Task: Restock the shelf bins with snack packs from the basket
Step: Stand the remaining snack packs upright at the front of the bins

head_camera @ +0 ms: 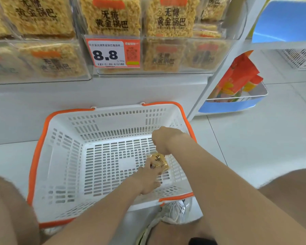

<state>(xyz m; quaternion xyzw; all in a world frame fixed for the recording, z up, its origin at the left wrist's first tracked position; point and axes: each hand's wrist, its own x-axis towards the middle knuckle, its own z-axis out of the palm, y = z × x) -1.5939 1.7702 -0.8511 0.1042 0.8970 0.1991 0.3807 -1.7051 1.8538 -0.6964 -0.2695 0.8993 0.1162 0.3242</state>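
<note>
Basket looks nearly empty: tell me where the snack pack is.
Head view: the snack pack sits inside the basket, right side, between left hand and right hand.

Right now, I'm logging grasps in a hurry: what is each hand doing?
Left hand: gripping the snack pack on the basket floor.
Right hand: above the pack, fingers hidden; cannot tell.
</note>
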